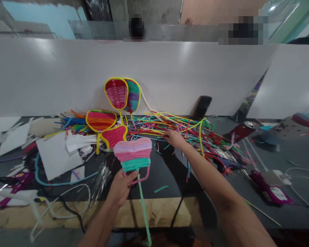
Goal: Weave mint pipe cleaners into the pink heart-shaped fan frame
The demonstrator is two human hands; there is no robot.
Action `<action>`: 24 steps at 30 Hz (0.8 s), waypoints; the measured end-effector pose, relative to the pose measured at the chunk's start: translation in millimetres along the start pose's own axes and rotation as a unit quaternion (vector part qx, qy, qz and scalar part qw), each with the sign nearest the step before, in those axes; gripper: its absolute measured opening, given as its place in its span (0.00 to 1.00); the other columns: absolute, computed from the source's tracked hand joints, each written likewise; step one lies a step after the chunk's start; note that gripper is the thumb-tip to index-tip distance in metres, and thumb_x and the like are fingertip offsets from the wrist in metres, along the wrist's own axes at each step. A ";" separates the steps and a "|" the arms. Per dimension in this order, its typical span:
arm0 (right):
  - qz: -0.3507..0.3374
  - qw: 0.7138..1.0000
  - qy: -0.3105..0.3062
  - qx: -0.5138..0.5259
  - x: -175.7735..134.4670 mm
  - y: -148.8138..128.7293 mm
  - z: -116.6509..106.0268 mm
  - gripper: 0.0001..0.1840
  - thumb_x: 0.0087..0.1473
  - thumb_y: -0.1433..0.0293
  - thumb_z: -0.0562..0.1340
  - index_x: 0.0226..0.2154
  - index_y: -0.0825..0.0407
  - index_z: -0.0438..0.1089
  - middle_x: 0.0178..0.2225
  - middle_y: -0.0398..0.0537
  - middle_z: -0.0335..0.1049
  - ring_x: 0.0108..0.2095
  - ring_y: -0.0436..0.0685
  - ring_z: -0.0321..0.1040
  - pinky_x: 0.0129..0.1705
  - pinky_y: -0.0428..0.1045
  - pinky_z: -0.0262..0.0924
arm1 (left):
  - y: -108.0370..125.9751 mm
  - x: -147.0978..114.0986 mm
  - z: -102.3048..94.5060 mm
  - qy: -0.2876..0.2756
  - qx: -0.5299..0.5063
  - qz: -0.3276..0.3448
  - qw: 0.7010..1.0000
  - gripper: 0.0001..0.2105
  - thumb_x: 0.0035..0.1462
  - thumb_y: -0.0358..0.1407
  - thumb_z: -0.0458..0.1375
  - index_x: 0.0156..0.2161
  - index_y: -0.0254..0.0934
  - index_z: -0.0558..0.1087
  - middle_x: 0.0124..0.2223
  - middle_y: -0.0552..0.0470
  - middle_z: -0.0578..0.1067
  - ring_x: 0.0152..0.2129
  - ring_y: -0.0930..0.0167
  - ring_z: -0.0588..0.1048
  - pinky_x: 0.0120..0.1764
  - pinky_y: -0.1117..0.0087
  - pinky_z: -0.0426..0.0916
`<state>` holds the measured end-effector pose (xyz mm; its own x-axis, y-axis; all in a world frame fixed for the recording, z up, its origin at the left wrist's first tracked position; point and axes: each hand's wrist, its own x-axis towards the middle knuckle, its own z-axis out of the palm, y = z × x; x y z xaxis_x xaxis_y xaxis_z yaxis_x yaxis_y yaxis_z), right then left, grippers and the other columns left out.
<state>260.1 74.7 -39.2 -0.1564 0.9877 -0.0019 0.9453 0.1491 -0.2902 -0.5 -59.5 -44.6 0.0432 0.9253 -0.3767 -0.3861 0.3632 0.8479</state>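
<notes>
Just in front of the pipe-cleaner pile [175,120], your left hand [123,188] has thumb and fingers closed on a part-filled pipe-cleaner fan [133,151], where the mint handle [143,209] meets the lower rim. Rows run lilac, pink, teal; bare pink loop [147,174] below. Your right hand [174,139] is at the pile's near edge, fingers bunched narrow over the stems; can't tell if one is pinched.

Best to take a single strand by its end and slide it out lengthwise, since the stems cross and probably snag. Keep your left grip light, on the rim joint; squeezing the bare loop could bend it. Any added row would sit best pushed snug to the teal.

Hard to see: your right fingertips against the stems, and the fan's back. Handle's lower end runs to the frame's bottom edge. Left of the pile, yellow-rimmed fans [101,120] overlap, part hidden. Behind it, the phone [202,107] is unreadable. Right of it, a magenta tool [270,188], maybe a glue gun, unclear.
</notes>
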 end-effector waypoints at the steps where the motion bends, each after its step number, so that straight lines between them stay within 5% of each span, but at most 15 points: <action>1: 0.002 1.000 -0.004 -0.017 -0.2 0.3 3.7 0.11 0.54 0.73 0.56 0.35 0.54 0.74 0.36 0.51 0.75 0.37 0.53 0.70 0.38 0.44 0.59 | -3.3 0.1 1.8 -0.014 0.008 -0.002 1.000 0.14 0.36 0.34 0.70 0.31 0.34 0.74 0.29 0.55 0.76 0.26 0.76 0.73 0.33 0.76 0.69; 9: 0.036 0.996 0.001 -0.086 -4.7 2.6 19.9 0.16 0.59 0.75 0.49 0.42 0.57 0.70 0.45 0.61 0.69 0.49 0.60 0.64 0.45 0.50 0.57 | -17.5 3.8 11.2 -0.114 0.181 0.007 0.977 0.21 0.41 0.37 0.67 0.42 0.36 0.71 0.38 0.50 0.77 0.35 0.68 0.74 0.39 0.68 0.68; 12: 0.059 0.995 0.018 -0.078 -7.4 2.7 20.0 0.17 0.60 0.74 0.47 0.47 0.58 0.65 0.46 0.63 0.68 0.49 0.62 0.64 0.45 0.52 0.57 | -11.2 3.6 -0.3 -0.078 0.352 0.081 0.929 0.21 0.43 0.40 0.65 0.44 0.37 0.72 0.34 0.50 0.76 0.28 0.69 0.74 0.33 0.69 0.68; 16: 0.111 0.991 0.050 -0.052 -11.8 10.9 8.0 0.16 0.59 0.73 0.48 0.48 0.57 0.62 0.36 0.60 0.73 0.39 0.61 0.70 0.38 0.52 0.60 | -3.2 -3.2 -24.6 0.017 0.489 0.201 0.849 0.20 0.51 0.42 0.58 0.49 0.39 0.70 0.43 0.46 0.73 0.27 0.70 0.73 0.32 0.69 0.68; 19: 0.099 0.975 0.186 0.070 -13.5 16.3 -5.8 0.13 0.59 0.70 0.48 0.42 0.55 0.63 0.33 0.54 0.72 0.34 0.58 0.70 0.36 0.51 0.60 | -4.5 -11.5 -32.8 0.013 0.552 0.273 0.787 0.14 0.55 0.39 0.53 0.46 0.40 0.71 0.44 0.47 0.72 0.34 0.68 0.73 0.38 0.67 0.69; 24: 0.016 0.882 0.380 0.278 -9.3 8.8 -38.7 0.12 0.59 0.70 0.46 0.44 0.55 0.58 0.33 0.47 0.69 0.33 0.50 0.68 0.38 0.48 0.62 | -16.0 -19.8 -23.7 -0.007 0.605 0.341 0.720 0.09 0.56 0.34 0.53 0.40 0.38 0.74 0.41 0.46 0.71 0.42 0.65 0.69 0.47 0.61 0.64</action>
<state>280.9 68.7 -4.7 0.3045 0.7690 0.5620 0.6267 0.2826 -0.7262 -17.0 -86.2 -59.6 0.2362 0.9314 0.2769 0.7618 -0.3544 0.5423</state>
